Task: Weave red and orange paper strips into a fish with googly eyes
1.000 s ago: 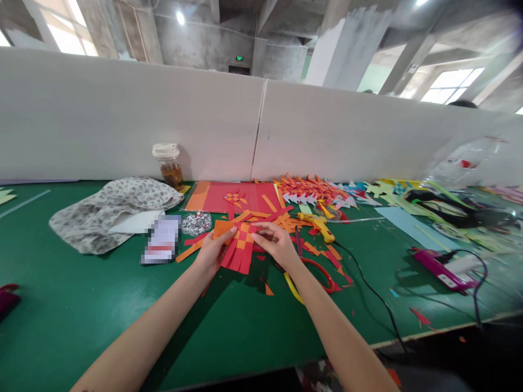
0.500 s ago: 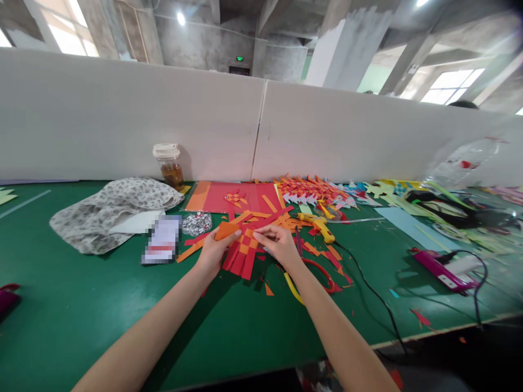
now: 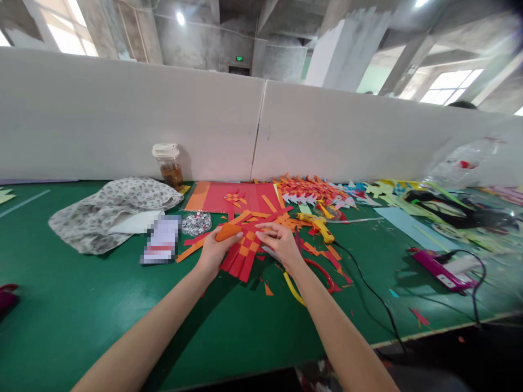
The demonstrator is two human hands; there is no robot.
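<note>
A woven piece of red and orange paper strips (image 3: 247, 246) is held above the table, its loose red ends hanging toward me. My left hand (image 3: 211, 253) is closed on its left side, the thumb lying over the orange strips. At the right edge of the weave, the thumb and fingertips of my right hand (image 3: 283, 244) are pinched together on the paper. Beneath my right hand lie scissors with a red and yellow handle (image 3: 294, 289), partly covered by the wrist. Loose orange and red strips (image 3: 192, 250) lie around and behind the weave.
Behind are a red paper sheet (image 3: 212, 198) bearing a small woven fish and a pile of woven fish (image 3: 312, 188). A yellow glue gun (image 3: 316, 224), purple power strip (image 3: 443, 272) and cord lie right. Left are a bag of googly eyes (image 3: 196, 224), phone (image 3: 162, 239), patterned cloth (image 3: 93, 218) and drink cup (image 3: 168, 169).
The woven paper has tilted a little, its red ends shifting left and down. The orange strips in my left hand look more curled. My right fingers have moved slightly to the right.
</note>
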